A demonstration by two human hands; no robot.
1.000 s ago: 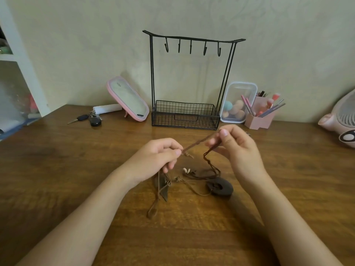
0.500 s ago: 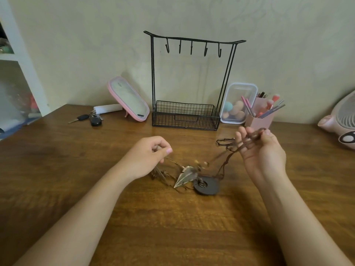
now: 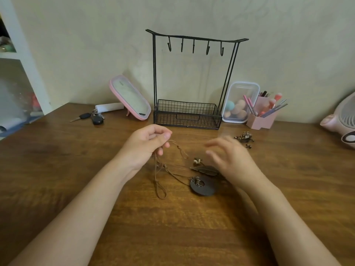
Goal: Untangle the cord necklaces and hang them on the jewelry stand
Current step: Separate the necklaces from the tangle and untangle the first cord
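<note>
Brown cord necklaces (image 3: 169, 175) lie tangled on the wooden table (image 3: 76, 169), with a dark round pendant (image 3: 203, 186), a bronze leaf pendant (image 3: 204, 168) and small pale beads (image 3: 197, 161). My left hand (image 3: 148, 146) pinches the cords just above the table, and loops hang down from it. My right hand (image 3: 228, 156) hovers over the leaf pendant, blurred, fingers spread and holding nothing. One necklace with a metal charm (image 3: 245, 137) lies apart to the right. The black wire jewelry stand (image 3: 192, 73) at the back has bare hooks.
A pink mirror (image 3: 130, 97) and keys (image 3: 92, 117) sit left of the stand. A clear box of sponges (image 3: 240, 102) and a pink brush holder (image 3: 263, 116) stand to its right. A pink fan (image 3: 343, 120) is at the far right, a white shelf (image 3: 17, 73) at the left.
My right hand let go of the necklace it had pulled free, which now lies at the right, and came back over the pendants. My left hand rose slightly with its cords.
</note>
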